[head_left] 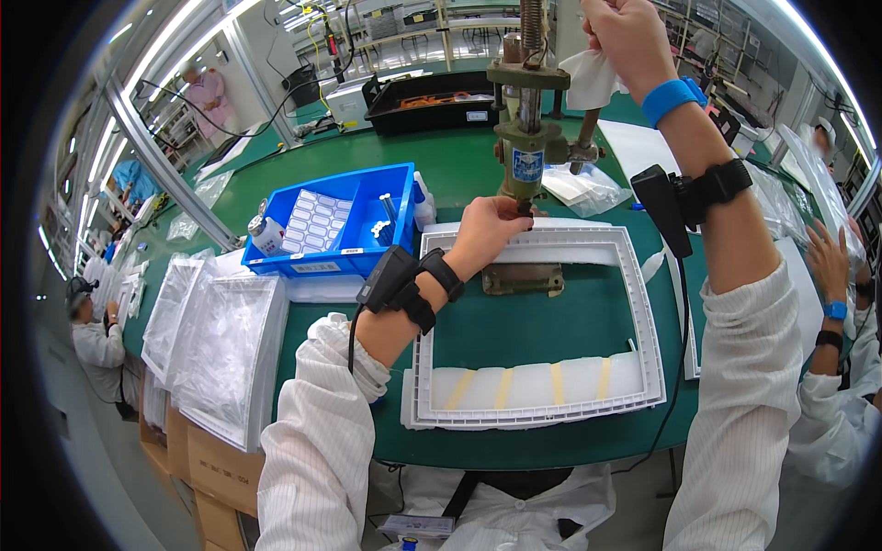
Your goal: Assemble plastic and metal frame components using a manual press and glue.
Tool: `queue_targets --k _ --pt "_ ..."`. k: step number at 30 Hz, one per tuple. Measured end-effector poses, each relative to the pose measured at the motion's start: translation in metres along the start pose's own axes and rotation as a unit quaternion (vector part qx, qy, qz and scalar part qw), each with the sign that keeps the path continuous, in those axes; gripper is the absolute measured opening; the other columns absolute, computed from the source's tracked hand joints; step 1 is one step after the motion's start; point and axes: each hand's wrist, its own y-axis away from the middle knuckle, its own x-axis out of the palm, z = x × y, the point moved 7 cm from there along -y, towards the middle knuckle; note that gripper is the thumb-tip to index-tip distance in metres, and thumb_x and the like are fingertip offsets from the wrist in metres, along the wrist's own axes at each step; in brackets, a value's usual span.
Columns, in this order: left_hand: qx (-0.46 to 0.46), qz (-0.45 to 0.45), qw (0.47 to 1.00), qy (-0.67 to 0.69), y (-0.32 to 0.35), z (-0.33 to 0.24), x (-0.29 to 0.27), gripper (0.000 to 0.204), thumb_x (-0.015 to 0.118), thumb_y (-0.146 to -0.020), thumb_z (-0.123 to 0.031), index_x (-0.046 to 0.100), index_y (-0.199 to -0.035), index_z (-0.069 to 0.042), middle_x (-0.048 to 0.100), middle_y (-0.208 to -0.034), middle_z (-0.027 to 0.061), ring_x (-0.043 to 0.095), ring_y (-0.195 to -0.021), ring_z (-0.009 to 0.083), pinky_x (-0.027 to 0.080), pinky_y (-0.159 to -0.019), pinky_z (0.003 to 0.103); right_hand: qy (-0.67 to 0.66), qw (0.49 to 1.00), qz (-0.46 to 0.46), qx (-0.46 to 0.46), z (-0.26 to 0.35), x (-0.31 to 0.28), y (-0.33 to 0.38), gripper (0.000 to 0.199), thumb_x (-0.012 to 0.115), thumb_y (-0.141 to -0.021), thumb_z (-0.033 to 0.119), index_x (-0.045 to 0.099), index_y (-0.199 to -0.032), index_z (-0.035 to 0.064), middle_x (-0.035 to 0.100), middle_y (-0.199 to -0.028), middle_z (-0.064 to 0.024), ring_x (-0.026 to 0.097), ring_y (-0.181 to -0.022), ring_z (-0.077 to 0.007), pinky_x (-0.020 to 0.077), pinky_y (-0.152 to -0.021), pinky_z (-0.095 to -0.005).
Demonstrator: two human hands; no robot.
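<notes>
A white rectangular plastic frame [650,340] lies on the green table under a hand-operated bench press [525,151]. My left hand [491,230] is at the frame's far edge, right below the press ram. Its thumb and fingers are pinched together around a small dark piece at the ram's tip, too small to name. High at the right, my right hand [629,41] is closed around the top of the press lever [588,129], whose upper part is wrapped in white cloth [591,81]. White foam sheeting [533,384] with yellow tape strips shows along the frame's near side.
Left of the press, a blue divided bin [363,262] holds a label sheet, a bottle and small parts. Bagged white frames [230,349] are stacked at the left table edge. A black tray [427,115] stands behind. At the right, a co-worker's hand [830,262] touches wrapped panels.
</notes>
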Motion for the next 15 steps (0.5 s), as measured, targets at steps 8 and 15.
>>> queue_targets --k 8,15 --pt "0.021 0.004 0.996 -0.091 0.003 -0.010 -0.001 0.028 0.079 -0.082 -0.021 0.078 -0.100 0.002 0.076 -0.090 0.0121 0.070 -0.080 0.0166 0.053 -0.076 0.030 0.014 1.000 0.001 -0.003 0.001 -0.001 0.001 0.024 0.053 -0.095 0.007 0.074 -0.103 0.0003 0.056 -0.064 0.0042 0.051 -0.053 -0.0052 0.0403 -0.047 -0.0253" --pt "0.044 -0.014 0.989 -0.138 0.003 -0.009 0.000 0.030 0.081 -0.081 -0.023 0.078 -0.098 0.002 0.077 -0.086 0.0152 0.072 -0.078 0.0222 0.056 -0.074 0.033 0.025 0.999 -0.006 -0.020 0.004 0.000 0.004 0.024 0.053 -0.096 0.007 0.074 -0.103 0.0000 0.058 -0.066 0.0026 0.052 -0.053 -0.0060 0.0412 -0.048 -0.0254"
